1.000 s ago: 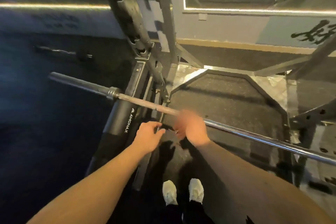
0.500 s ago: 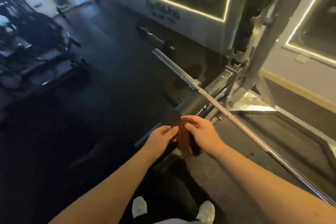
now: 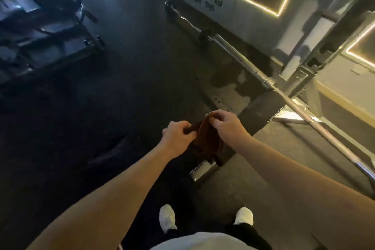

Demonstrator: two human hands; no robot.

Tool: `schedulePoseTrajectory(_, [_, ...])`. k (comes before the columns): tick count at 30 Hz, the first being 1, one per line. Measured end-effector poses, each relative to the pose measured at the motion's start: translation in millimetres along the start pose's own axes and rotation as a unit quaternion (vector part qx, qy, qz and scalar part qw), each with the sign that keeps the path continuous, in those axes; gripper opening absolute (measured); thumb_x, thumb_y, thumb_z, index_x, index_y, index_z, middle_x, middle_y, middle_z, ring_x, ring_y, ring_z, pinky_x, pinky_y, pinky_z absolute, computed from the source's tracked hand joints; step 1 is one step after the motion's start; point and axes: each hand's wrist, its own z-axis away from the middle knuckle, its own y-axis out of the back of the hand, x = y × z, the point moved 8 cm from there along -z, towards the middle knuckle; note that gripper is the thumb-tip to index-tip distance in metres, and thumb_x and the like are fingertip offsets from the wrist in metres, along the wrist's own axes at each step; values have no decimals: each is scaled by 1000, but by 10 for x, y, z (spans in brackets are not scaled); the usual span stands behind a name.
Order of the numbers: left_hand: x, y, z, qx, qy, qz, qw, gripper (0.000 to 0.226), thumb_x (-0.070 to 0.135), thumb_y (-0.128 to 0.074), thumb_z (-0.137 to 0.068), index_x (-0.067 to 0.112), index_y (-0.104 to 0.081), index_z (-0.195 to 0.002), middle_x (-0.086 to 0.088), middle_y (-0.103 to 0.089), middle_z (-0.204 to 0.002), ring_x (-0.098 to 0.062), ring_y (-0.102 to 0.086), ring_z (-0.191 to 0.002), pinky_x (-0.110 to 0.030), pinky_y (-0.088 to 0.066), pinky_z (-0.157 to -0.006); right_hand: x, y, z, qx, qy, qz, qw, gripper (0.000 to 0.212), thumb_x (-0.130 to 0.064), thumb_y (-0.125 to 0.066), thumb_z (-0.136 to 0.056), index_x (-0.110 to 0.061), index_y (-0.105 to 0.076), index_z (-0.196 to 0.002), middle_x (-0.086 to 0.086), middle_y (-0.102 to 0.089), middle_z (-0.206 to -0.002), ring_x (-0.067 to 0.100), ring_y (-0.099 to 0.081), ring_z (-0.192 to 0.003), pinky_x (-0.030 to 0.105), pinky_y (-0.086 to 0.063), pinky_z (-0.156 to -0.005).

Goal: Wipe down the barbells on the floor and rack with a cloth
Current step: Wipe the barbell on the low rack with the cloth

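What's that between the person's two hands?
A dark brown cloth: the left hand pinches one edge, the right hand grips the top, and the rest hangs down between them. The head view shows it.

Head-worn camera, looking steeply down, hands (image 3: 205, 130) close
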Motion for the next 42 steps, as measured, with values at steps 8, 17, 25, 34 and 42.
schedulePoseTrajectory(8, [335, 225, -468, -123, -58, -26, 990, 8, 34, -70, -94, 36, -66, -101, 9, -70, -98, -9, -67, -98, -49, -50, -104, -32, 124, -129, 91, -84, -60, 990, 23, -7, -50, -99, -17, -66, -114, 3, -65, -103, 21, -62, -99, 26, -48, -72])
schedulePoseTrajectory(17, [1106, -325, -1186, -184, -112, -68, 974, 10, 34, -72, -93, 40, -66, -100, 8, -70, -99, -11, -67, -98, -49, -53, -101, 273, 989, -402, 178, -53, 32, 982, 15, -26, -83, -83, -24, -69, -87, 2, -72, -90, 18, -69, -89, 38, -58, -85])
schedulePoseTrajectory(25, [1874, -725, -1850, -159, -156, -110, 969, 9, 31, -72, -92, 37, -67, -99, 12, -70, -96, -15, -65, -101, -51, -51, -102, 595, 1859, -821, 275, -103, -3, 956, 8, -21, -70, -95, -18, -69, -87, 2, -69, -78, 18, -69, -69, 19, -50, -52])
schedulePoseTrajectory(34, [2129, -1173, -2816, -163, -170, -115, 965, 9, 39, -71, -92, 38, -64, -98, 14, -69, -94, -15, -65, -99, -49, -53, -99, 772, 2231, -1367, 427, -143, -172, 876, 5, -21, -65, -93, -21, -60, -93, 1, -65, -90, 23, -64, -90, 44, -56, -89])
schedulePoseTrajectory(42, [2285, -1630, -3857, -199, -222, -126, 946, 22, 25, -70, -95, 28, -66, -116, 11, -70, -105, -10, -65, -104, -44, -47, -110, 830, 2745, -2255, 523, -188, 37, 831, 36, -20, -61, -97, -15, -47, -130, 10, -51, -128, 30, -59, -113, 39, -48, -90])
